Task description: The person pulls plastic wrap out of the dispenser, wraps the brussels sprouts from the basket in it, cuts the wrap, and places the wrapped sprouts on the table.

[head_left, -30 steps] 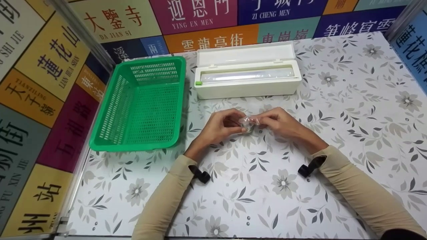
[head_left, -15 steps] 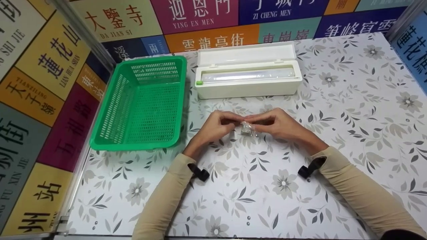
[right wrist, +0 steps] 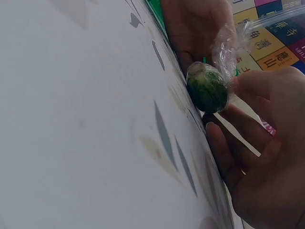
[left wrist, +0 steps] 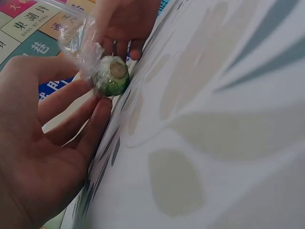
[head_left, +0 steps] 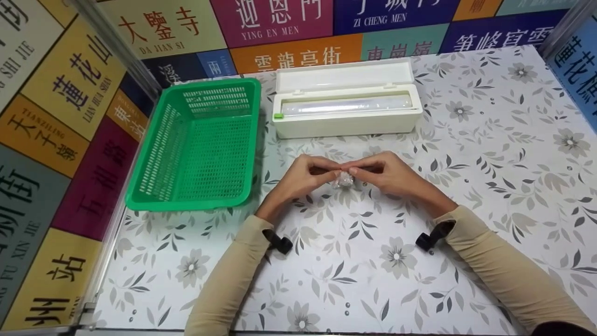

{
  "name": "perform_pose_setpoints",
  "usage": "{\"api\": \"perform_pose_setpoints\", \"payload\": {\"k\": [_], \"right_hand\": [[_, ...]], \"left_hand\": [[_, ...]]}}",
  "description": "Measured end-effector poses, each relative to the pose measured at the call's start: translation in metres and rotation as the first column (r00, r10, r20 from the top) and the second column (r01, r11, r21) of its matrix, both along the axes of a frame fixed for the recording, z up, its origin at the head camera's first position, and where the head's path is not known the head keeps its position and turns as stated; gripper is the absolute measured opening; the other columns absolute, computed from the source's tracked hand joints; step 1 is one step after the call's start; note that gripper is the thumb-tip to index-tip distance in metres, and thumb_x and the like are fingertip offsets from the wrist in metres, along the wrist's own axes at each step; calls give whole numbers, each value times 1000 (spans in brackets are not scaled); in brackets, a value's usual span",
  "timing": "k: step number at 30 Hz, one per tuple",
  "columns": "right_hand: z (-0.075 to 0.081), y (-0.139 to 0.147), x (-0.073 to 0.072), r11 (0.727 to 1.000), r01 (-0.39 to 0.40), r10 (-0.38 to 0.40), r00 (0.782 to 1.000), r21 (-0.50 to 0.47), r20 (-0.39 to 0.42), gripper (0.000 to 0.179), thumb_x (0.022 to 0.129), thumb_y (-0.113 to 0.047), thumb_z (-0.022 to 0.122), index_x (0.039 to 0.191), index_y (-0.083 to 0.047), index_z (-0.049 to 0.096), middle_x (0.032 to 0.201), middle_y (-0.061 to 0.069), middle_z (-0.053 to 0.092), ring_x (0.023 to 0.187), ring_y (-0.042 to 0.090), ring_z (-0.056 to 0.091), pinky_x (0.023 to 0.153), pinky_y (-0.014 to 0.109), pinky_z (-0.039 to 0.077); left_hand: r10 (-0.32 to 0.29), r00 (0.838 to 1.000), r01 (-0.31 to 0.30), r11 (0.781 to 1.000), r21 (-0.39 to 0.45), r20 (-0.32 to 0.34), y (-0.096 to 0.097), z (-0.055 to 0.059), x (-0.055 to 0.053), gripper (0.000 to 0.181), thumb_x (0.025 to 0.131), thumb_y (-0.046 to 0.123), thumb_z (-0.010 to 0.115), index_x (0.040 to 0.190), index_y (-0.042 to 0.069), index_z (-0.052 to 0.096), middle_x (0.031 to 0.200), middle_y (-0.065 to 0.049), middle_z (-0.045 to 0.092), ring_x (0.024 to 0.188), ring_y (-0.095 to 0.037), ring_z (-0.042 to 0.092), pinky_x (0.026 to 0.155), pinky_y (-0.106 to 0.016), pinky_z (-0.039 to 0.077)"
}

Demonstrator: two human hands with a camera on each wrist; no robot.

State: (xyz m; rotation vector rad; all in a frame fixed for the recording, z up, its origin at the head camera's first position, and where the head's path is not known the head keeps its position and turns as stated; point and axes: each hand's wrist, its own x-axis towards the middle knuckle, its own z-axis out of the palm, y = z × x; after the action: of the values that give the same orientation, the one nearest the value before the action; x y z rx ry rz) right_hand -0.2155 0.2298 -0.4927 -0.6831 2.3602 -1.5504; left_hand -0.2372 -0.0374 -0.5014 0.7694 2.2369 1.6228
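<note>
A small round Brussels sprout (left wrist: 110,78), green with a pale cut stem end, is wrapped in clear cling film (right wrist: 224,50). In the head view the wrapped bundle (head_left: 344,180) sits low over the table between the hands. My left hand (head_left: 303,175) pinches the gathered film from the left, thumb and forefinger at its top. From the right, my right hand (head_left: 389,172) pinches the same film, its fingertips meeting the left ones. Both wrist views show the film bunched upward and the lower fingers loosely bent beside the sprout, close to the tabletop.
A green plastic basket (head_left: 254,140) stands to the left on the floral tabletop (head_left: 396,289). Behind the hands is a white cling film box (head_left: 347,126) with its lid raised and the roll (head_left: 345,103) showing. Walls with printed signs border the table.
The fingertips have drawn together over the wrapped sprout, and the film that was spread between the hands is now gathered. The bundle has shifted slightly; forearms, basket and box have stayed put.
</note>
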Motion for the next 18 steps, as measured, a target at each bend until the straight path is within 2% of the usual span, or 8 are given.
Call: {"api": "perform_pose_setpoints", "payload": {"k": [4,8,12,18], "right_hand": [[-1,-1,-1,999,0,0,1000,-35,17,24,106,-23,73,129,-20,80,128,2,80,116,15,76,99,22,60],[-1,0,-1,999,-2,3,1000,-47,22,23,105,-20,74,127,-17,79,127,4,79,117,17,76,102,24,59],[0,1,-1,999,6,-5,1000,-35,27,22,106,-24,72,126,-17,79,125,3,80,116,17,77,100,23,60],[2,-1,0,997,-19,26,994,-71,104,36,95,-24,86,128,-13,76,130,7,79,123,20,76,104,27,60]], "left_hand": [[-45,999,44,999,26,12,0,-1,-1,27,98,11,76,124,7,81,121,-12,82,105,-21,80,95,-32,65],[-38,999,38,999,31,17,1,0,1,25,100,22,77,123,13,83,121,-5,82,106,-18,80,95,-32,65],[-45,999,43,997,59,28,3,0,2,29,96,27,85,123,17,83,118,-1,83,101,-18,81,91,-33,66],[-61,998,63,997,52,-28,4,0,0,34,91,16,90,124,13,82,118,-5,83,98,-17,81,88,-33,67]]}}
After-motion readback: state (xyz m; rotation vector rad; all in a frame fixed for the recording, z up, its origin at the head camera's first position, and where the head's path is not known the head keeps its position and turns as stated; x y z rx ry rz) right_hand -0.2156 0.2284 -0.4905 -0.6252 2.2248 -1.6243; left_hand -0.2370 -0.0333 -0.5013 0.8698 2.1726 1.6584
